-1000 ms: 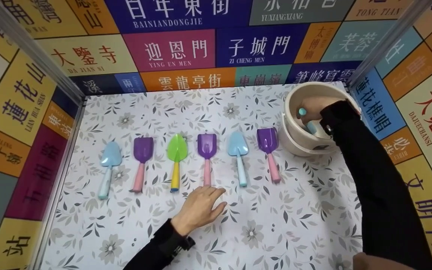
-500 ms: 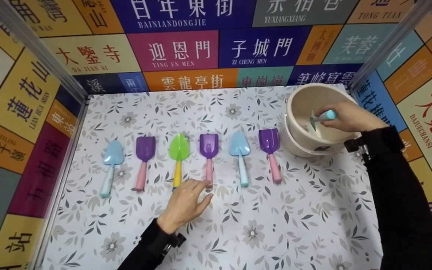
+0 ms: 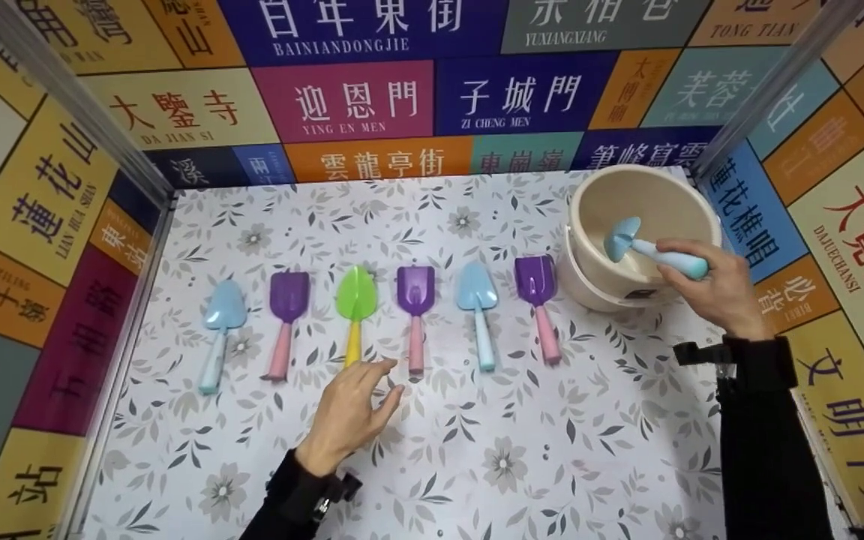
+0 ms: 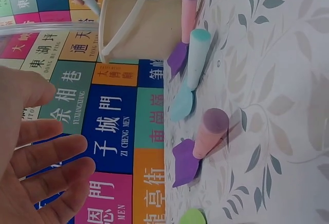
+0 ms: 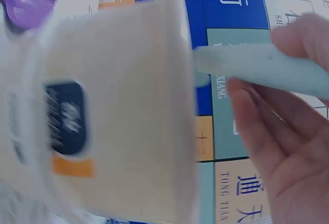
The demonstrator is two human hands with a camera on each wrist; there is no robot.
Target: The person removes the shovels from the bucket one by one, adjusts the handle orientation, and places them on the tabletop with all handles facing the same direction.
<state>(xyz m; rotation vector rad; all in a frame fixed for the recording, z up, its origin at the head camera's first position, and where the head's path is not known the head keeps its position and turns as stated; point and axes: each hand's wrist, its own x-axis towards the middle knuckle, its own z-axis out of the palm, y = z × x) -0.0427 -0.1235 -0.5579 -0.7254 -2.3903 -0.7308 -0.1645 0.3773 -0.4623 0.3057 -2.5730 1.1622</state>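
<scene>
My right hand (image 3: 724,292) pinches the handle of a light blue trowel (image 3: 622,240) between thumb and fingers. That trowel's blade hangs over the mouth of a cream bucket (image 3: 589,255); in the right wrist view the pale handle (image 5: 262,64) shows beside the bucket wall (image 5: 133,111). With fingers extended and loose, my left hand (image 3: 346,420) hovers near the yellow-handled green trowel (image 3: 356,292), covering its handle end. Beside that trowel lies a purple shovel with a pink handle (image 3: 415,291). Nothing is in the left palm (image 4: 36,157).
Others in the row are a light blue trowel (image 3: 226,306) and purple shovel (image 3: 289,298) on the left, and another light blue trowel (image 3: 476,286) and purple shovel (image 3: 535,280) near the bucket. Printed panels (image 3: 342,101) wall the floral-covered table (image 3: 507,420) behind and at both sides.
My right hand has come up out of the bucket with the light blue trowel, moving toward me over the right rim. My left hand has drifted left, from the pink handle toward the yellow one.
</scene>
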